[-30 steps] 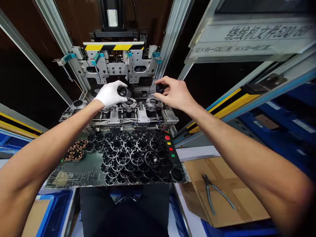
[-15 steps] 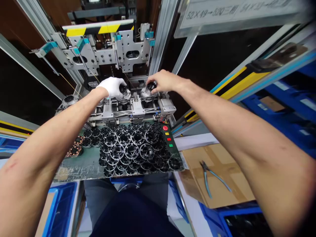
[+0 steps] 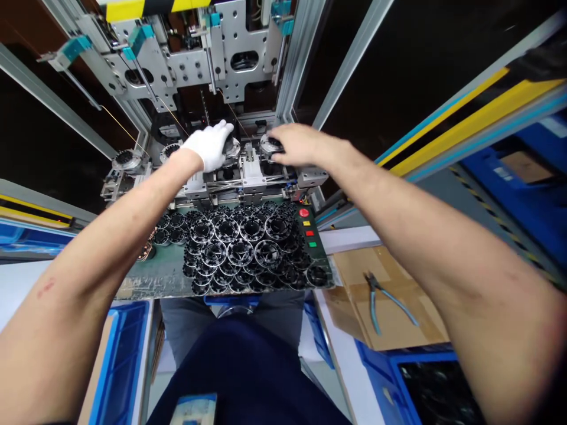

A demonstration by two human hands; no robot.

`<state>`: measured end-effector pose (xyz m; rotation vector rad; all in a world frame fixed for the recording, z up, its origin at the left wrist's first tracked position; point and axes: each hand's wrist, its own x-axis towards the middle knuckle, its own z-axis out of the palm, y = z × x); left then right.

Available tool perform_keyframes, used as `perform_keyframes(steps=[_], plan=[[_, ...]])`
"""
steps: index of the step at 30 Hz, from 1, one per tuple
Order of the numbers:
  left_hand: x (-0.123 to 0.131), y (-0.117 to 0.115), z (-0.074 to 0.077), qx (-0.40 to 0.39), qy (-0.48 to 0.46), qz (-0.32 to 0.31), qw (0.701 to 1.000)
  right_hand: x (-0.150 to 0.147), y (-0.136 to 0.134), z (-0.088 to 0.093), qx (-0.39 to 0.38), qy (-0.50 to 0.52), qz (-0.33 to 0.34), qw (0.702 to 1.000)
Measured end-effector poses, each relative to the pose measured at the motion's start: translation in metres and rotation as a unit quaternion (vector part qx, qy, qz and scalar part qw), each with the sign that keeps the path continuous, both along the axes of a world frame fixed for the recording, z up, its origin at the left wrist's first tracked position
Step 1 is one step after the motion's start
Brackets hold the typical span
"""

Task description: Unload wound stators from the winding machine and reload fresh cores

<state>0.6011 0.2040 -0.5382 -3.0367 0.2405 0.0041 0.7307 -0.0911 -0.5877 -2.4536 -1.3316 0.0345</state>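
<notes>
The left hand (image 3: 211, 146), in a white cloth glove, is lying with nearly straight fingers over a round silver metal holder (image 3: 234, 154) in the upper middle of the frame; its fingers are hiding most of what is there, so I cannot tell if they are gripping. The bare right hand (image 3: 296, 144) is curving thumb and fingers around a black ring-shaped part (image 3: 275, 143), which is sitting at the next holder to the right; whether the fingers are pressing or only resting, I cannot tell

Farther left, two more holders are carrying black toothed rings (image 3: 125, 158), so this row is looking almost or fully loaded. Thin yellowish wires (image 3: 117, 123) are hanging above, from the drilled silver plate (image 3: 192, 68)

Below, a big pile of black rings with silver rims (image 3: 239, 251) is covering the middle of the dark green table (image 3: 163, 274); these are showing no copper, so, I judge, much is remaining. Some copper-wound rings (image 3: 145, 251), seemingly finished, are peeking out beside the left forearm. At lower right, blue-handled pliers (image 3: 373, 300) are lying on a brown cardboard box (image 3: 403, 327)
</notes>
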Motion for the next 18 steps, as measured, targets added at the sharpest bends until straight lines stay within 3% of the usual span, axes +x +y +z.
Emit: perform_keyframes(steps=[3,5,7,9,11,14,16,18], plan=[[-0.013,-0.011,-0.021,-0.03,0.007,0.002,1.0,-0.037,-0.009,-0.03,0.061,-0.036,-0.026,0.997],[-0.011,-0.014,-0.027,-0.046,0.033,-0.003,0.998,-0.047,-0.012,-0.041,0.087,-0.038,-0.035,0.995],[-0.012,-0.01,-0.02,-0.047,0.049,-0.006,0.998,-0.046,-0.014,-0.045,0.094,-0.03,-0.034,0.995],[-0.024,0.006,-0.003,-0.039,0.039,-0.018,0.998,-0.039,-0.014,-0.045,0.098,-0.027,-0.027,0.994],[-0.051,0.037,0.021,-0.026,-0.002,-0.035,0.999,-0.033,-0.013,-0.045,0.107,-0.026,-0.018,0.994],[-0.106,0.103,0.052,0.013,-0.061,-0.014,0.998,-0.033,-0.013,-0.045,0.117,-0.022,-0.022,0.993],[-0.14,0.146,0.058,0.034,-0.073,0.038,0.996,-0.037,-0.012,-0.044,0.116,-0.028,-0.031,0.992],[-0.164,0.177,0.05,0.048,-0.046,0.102,0.993,-0.041,-0.011,-0.04,0.106,-0.038,-0.036,0.993]])
